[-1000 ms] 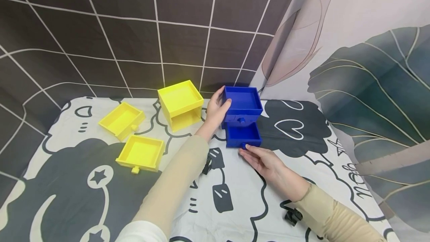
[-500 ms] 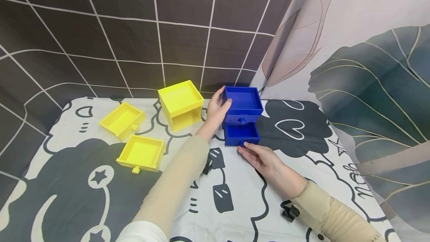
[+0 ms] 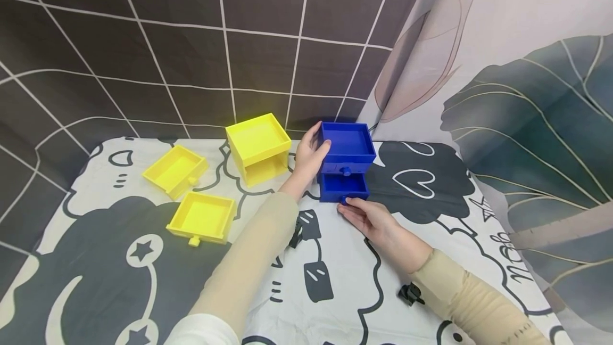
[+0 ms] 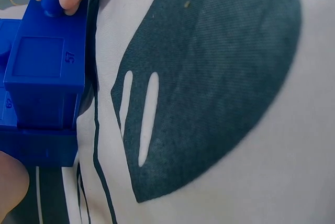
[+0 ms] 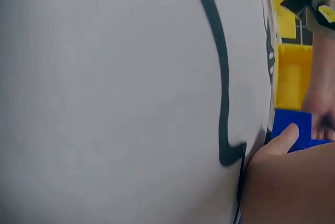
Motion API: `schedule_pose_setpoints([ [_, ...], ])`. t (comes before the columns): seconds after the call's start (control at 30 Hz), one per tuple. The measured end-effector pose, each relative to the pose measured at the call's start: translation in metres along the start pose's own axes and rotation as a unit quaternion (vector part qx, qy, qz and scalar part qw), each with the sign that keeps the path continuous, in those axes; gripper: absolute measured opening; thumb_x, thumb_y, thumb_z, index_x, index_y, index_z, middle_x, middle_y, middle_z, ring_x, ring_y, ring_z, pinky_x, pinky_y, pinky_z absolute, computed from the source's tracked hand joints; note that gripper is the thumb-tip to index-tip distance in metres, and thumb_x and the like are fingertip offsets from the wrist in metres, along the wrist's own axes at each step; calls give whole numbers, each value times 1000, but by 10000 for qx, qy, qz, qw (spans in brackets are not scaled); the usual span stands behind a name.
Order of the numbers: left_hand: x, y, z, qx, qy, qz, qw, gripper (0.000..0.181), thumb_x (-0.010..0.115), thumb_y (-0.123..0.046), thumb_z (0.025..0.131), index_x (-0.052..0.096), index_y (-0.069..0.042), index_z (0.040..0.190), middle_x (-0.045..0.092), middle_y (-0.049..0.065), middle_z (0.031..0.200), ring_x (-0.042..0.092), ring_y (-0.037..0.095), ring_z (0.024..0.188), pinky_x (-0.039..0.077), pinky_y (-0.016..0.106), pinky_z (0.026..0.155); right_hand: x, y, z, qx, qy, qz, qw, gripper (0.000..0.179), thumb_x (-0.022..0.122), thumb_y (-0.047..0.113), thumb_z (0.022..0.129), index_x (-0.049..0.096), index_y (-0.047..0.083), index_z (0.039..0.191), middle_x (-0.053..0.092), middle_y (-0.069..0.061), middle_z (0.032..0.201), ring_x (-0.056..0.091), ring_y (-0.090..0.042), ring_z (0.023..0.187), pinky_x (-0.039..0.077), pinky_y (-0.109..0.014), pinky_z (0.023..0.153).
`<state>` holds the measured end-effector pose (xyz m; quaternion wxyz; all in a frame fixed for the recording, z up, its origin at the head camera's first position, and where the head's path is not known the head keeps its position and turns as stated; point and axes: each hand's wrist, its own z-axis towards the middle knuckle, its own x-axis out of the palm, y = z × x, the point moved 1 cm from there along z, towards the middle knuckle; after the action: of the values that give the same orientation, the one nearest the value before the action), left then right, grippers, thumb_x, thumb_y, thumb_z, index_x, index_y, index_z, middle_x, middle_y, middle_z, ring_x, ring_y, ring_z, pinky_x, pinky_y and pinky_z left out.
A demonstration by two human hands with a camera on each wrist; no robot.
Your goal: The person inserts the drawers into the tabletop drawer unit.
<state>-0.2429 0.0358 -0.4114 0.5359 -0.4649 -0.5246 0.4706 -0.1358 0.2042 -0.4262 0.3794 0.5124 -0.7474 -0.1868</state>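
A small blue cabinet (image 3: 351, 142) stands near the back of the cloth, its tray-like top facing up. My left hand (image 3: 308, 159) grips its left side, the thumb towards the front. The lower blue drawer (image 3: 330, 193) sticks partway out below a pushed-in upper drawer (image 3: 356, 166). At the front, my right hand (image 3: 378, 225) pinches the lower drawer's round knob (image 4: 51, 3), which shows between the fingertips in the left wrist view. The right wrist view shows the right thumb (image 5: 287, 139) against the blue drawer front (image 5: 285, 119). Fingers behind the cabinet are hidden.
A yellow cabinet (image 3: 261, 140) with an open front stands left of the left hand. Two yellow drawers, one farther back (image 3: 174, 169) and one nearer (image 3: 203, 217), lie on the patterned cloth (image 3: 345, 281). A dark gridded backdrop (image 3: 258, 63) rises behind.
The lower blue drawer has slid a little farther into the blue cabinet, with my right hand moving inward on its knob. My left hand stays on the cabinet's side.
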Motion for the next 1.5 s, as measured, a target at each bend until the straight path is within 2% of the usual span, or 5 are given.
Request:
schedule_pose_setpoints([
  [0.3, -1, 3, 3, 11, -4, -33, 10000, 58, 60, -7, 104, 46, -13, 160, 42, 8, 170, 38, 26, 159, 32, 33, 134, 1, 6, 7, 82, -11, 51, 10000, 29, 55, 3, 108, 76, 6, 88, 82, -9, 86, 81, -14, 83, 67, -21, 84],
  [0.6, -1, 0, 0, 81, 27, -155, 9998, 58, 60, -5, 104, 46, -11, 160, 41, 9, 170, 38, 26, 160, 32, 33, 134, 6, 14, 19, 88, -291, -51, 9995, 25, 59, 8, 108, 75, 8, 89, 82, -8, 83, 82, -14, 79, 67, -22, 81],
  [1.07, 4, 0, 1, 107, 101, -226, 9996, 59, 60, -3, 103, 46, -9, 160, 40, 11, 170, 37, 28, 160, 31, 32, 134, 11, 34, 32, 185, -189, 108, 9996, 28, 56, 6, 109, 75, 5, 88, 81, -11, 82, 82, -16, 77, 68, -23, 82],
  [1.23, 2, -1, 2, 98, 77, -160, 9998, 59, 59, -4, 103, 45, -9, 161, 40, 11, 171, 37, 28, 160, 32, 32, 134, 13, 37, 35, 336, -203, 215, 9990, 27, 57, 6, 109, 75, 4, 89, 81, -13, 83, 82, -17, 78, 67, -24, 84],
  [1.5, -4, -4, 0, -73, 131, 314, 9994, 60, 61, -10, 105, 44, -13, 162, 40, 9, 171, 39, 28, 159, 34, 35, 133, 7, 36, 30, 407, -10, 230, 9989, 24, 55, 4, 109, 74, 4, 94, 82, -13, 88, 82, -18, 85, 65, -26, 94],
])
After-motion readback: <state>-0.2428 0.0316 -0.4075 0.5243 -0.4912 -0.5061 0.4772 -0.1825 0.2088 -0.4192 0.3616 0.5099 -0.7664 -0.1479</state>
